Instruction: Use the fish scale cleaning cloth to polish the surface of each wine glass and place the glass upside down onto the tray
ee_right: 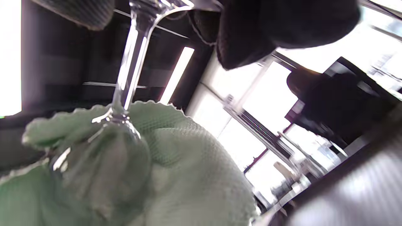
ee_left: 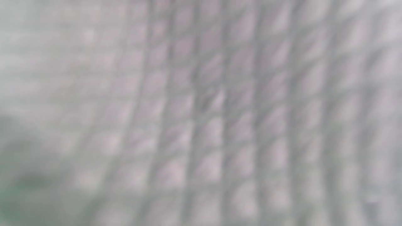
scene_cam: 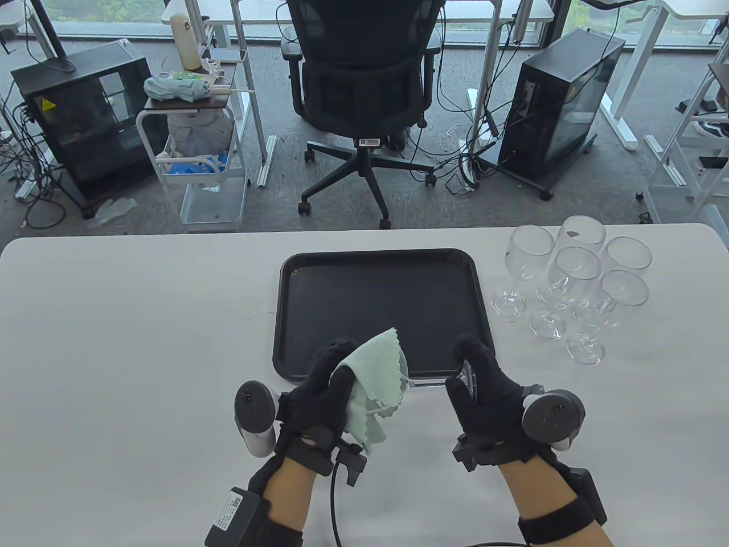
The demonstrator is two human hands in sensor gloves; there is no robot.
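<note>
A wine glass (scene_cam: 435,383) lies sideways in the air over the near edge of the black tray (scene_cam: 319,296). Its bowl is wrapped in a pale green cloth (scene_cam: 376,382) that my left hand (scene_cam: 324,387) grips around it. My right hand (scene_cam: 475,387) pinches the glass's foot. In the right wrist view the stem (ee_right: 127,72) runs down into the cloth-covered bowl (ee_right: 103,163), with the cloth (ee_right: 188,175) bunched around it. The left wrist view is filled by blurred cloth weave (ee_left: 201,113).
Several clear wine glasses (scene_cam: 575,285) stand upright on the white table (scene_cam: 114,342) right of the tray. Beyond the table's far edge are an office chair (scene_cam: 364,97), a trolley (scene_cam: 199,148) and computer cases on the floor.
</note>
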